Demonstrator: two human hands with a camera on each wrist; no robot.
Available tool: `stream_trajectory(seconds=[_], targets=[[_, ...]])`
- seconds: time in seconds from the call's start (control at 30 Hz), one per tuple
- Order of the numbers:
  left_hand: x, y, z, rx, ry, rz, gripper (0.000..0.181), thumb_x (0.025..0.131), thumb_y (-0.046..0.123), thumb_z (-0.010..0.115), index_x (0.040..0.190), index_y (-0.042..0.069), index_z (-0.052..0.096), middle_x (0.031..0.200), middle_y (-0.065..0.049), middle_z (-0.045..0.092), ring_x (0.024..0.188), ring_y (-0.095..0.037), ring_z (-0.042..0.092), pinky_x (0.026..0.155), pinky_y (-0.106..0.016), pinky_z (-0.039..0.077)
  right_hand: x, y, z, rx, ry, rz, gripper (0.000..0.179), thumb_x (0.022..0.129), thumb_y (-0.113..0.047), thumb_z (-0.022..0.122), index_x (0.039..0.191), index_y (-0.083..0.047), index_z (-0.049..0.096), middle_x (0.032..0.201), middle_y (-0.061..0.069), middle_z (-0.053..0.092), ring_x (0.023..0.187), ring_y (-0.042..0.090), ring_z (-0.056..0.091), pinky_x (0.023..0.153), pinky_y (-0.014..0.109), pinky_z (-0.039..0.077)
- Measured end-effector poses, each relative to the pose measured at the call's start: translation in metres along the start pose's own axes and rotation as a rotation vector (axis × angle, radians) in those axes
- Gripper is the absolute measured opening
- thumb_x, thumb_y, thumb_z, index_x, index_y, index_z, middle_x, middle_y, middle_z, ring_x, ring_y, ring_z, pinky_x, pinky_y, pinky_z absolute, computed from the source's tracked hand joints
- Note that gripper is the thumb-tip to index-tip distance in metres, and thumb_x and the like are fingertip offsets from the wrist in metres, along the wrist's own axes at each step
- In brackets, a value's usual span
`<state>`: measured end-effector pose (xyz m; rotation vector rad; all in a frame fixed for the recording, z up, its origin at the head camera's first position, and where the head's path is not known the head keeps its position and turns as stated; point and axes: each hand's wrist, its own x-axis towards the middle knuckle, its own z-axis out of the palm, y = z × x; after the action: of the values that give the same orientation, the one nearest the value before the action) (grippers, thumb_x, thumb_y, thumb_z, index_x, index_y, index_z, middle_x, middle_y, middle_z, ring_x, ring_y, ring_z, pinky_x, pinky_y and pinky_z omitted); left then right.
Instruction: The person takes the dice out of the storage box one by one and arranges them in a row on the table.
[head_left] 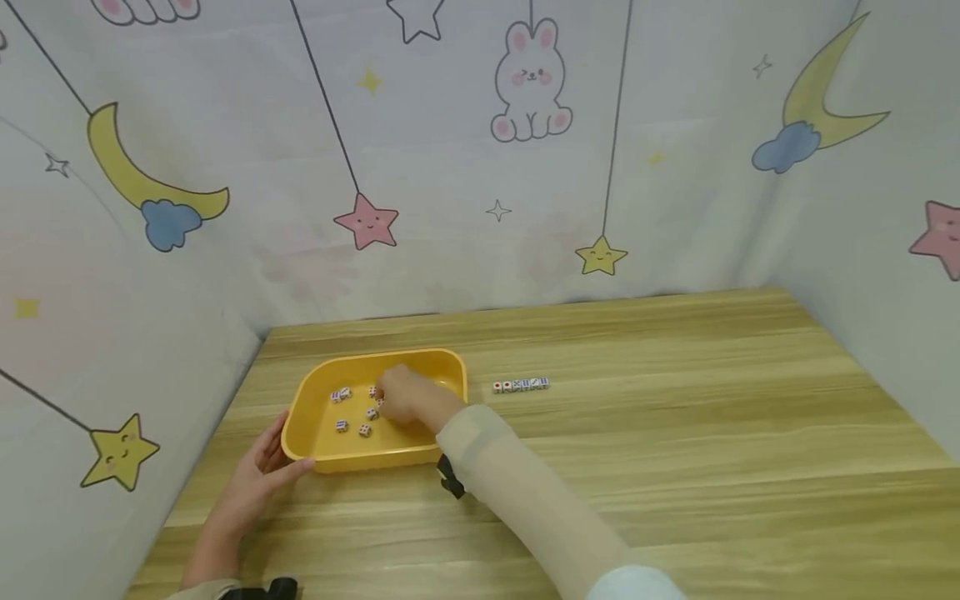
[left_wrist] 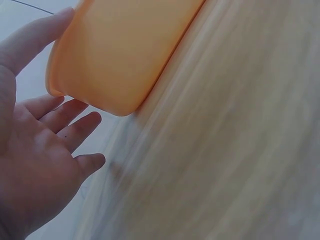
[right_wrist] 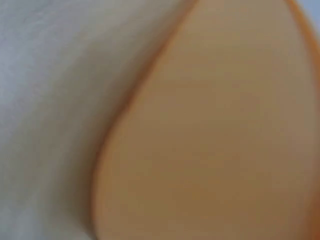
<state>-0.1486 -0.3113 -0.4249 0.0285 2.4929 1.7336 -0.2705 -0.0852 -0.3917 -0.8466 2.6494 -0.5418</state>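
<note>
So the tray [head_left: 375,461] sits toward the left of the tabletop [head_left: 712,417], its left rim pretty near the tabletop's left edge. Left hand [head_left: 258,471] grips the near left corner: thumb on the rim, fingers round the outside, with the little finger sticking out free in the left wrist view.

Right hand [head_left: 405,393] reaches in over the near rim, fingers down among the loose dice [head_left: 364,431]. Can't tell if it's pinching one, the fingertips are hidden, and the right wrist view is just a blurry tray wall. The dice I can see bunch in the left and middle of the tray, a bit of yellow floor between most of them and the walls.

Off the tray's right side, with a small gap, is a row [head_left: 521,385] of six more, set side by side. Tabletop runs on way past it to the right, and behind both there's a strip before the wall [head_left: 450,287].
</note>
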Motion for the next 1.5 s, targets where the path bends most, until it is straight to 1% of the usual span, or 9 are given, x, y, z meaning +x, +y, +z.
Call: stream_trajectory(seconds=[0.17, 0.37, 0.5, 0.63, 0.73, 0.87, 1.1, 1.33, 1.5], targets=[[-0.001, 0.000, -0.002, 0.004, -0.003, -0.012, 0.088, 0.093, 0.012, 0.065, 0.155, 0.006, 0.002, 0.159, -0.021, 0.006, 0.143, -0.033, 0.020, 0.088, 0.000, 0.036, -0.012, 0.004, -0.027, 0.001, 0.027, -0.107, 0.022, 0.096, -0.015, 0.059, 0.113, -0.006, 0.070, 0.100, 0.003, 0.067, 0.085, 0.012, 0.057, 0.073, 0.021, 0.047], [-0.001, -0.001, -0.003, 0.017, -0.008, -0.007, 0.088, 0.094, 0.012, 0.064, 0.155, 0.005, 0.001, 0.159, -0.022, 0.007, 0.143, -0.033, 0.021, 0.088, 0.000, 0.036, -0.028, 0.027, -0.059, 0.112, 0.085, -0.167, 0.023, 0.097, -0.013, 0.056, 0.112, -0.001, 0.067, 0.088, 0.004, 0.061, 0.076, 0.011, 0.049, 0.066, 0.020, 0.042], [0.001, -0.001, -0.002, 0.012, -0.014, 0.006, 0.088, 0.093, 0.012, 0.064, 0.155, 0.004, 0.001, 0.159, -0.023, 0.007, 0.143, -0.034, 0.020, 0.088, 0.000, 0.036, -0.044, 0.052, -0.080, 0.170, 0.148, -0.180, 0.024, 0.094, -0.010, 0.058, 0.112, 0.003, 0.066, 0.090, 0.008, 0.062, 0.080, 0.014, 0.050, 0.070, 0.021, 0.044], [0.002, -0.002, -0.001, 0.012, -0.016, 0.007, 0.088, 0.093, 0.012, 0.064, 0.155, 0.005, 0.002, 0.159, -0.022, 0.005, 0.144, -0.029, 0.020, 0.088, 0.000, 0.035, -0.065, 0.081, -0.096, 0.167, 0.213, -0.195, 0.023, 0.093, -0.008, 0.058, 0.109, 0.006, 0.067, 0.091, 0.012, 0.064, 0.080, 0.019, 0.054, 0.072, 0.026, 0.048], [0.002, -0.002, -0.002, 0.016, -0.015, 0.005, 0.089, 0.093, 0.014, 0.064, 0.155, 0.006, 0.001, 0.159, -0.021, 0.004, 0.144, -0.034, 0.018, 0.088, 0.000, 0.035, -0.081, 0.103, -0.103, 0.133, 0.258, -0.152, 0.022, 0.093, -0.009, 0.060, 0.108, 0.006, 0.068, 0.092, 0.013, 0.065, 0.082, 0.021, 0.057, 0.074, 0.030, 0.051], [0.002, 0.000, -0.002, 0.030, -0.017, -0.007, 0.088, 0.094, 0.016, 0.064, 0.155, 0.007, 0.001, 0.160, -0.020, 0.003, 0.142, -0.041, 0.016, 0.088, 0.000, 0.034, -0.099, 0.130, -0.107, 0.147, 0.271, -0.061, 0.021, 0.093, -0.009, 0.060, 0.109, 0.004, 0.067, 0.095, 0.012, 0.064, 0.086, 0.022, 0.057, 0.077, 0.034, 0.051], [0.002, 0.000, -0.002, 0.032, -0.024, -0.014, 0.088, 0.095, 0.017, 0.063, 0.155, 0.006, 0.001, 0.159, -0.021, 0.003, 0.143, -0.036, 0.018, 0.088, 0.000, 0.035, -0.119, 0.163, -0.104, 0.149, 0.261, 0.024, 0.016, 0.093, -0.009, 0.061, 0.102, 0.002, 0.068, 0.085, 0.008, 0.062, 0.077, 0.019, 0.052, 0.070, 0.033, 0.047], [0.002, -0.002, -0.002, 0.054, -0.010, -0.005, 0.088, 0.094, 0.018, 0.065, 0.155, 0.006, 0.002, 0.159, -0.021, 0.005, 0.142, -0.016, 0.024, 0.088, 0.001, 0.034, -0.125, 0.182, -0.087, 0.048, 0.213, 0.044, 0.017, 0.091, -0.009, 0.062, 0.100, 0.002, 0.070, 0.080, 0.005, 0.061, 0.073, 0.016, 0.050, 0.066, 0.028, 0.044], [0.002, 0.001, -0.001, 0.053, -0.012, -0.008, 0.088, 0.094, 0.018, 0.064, 0.155, 0.005, 0.002, 0.159, -0.021, 0.005, 0.142, -0.017, 0.024, 0.088, 0.000, 0.034, -0.126, 0.191, -0.077, 0.019, 0.156, 0.096, 0.017, 0.089, -0.007, 0.062, 0.101, 0.002, 0.071, 0.084, 0.007, 0.064, 0.077, 0.017, 0.054, 0.073, 0.032, 0.049]])
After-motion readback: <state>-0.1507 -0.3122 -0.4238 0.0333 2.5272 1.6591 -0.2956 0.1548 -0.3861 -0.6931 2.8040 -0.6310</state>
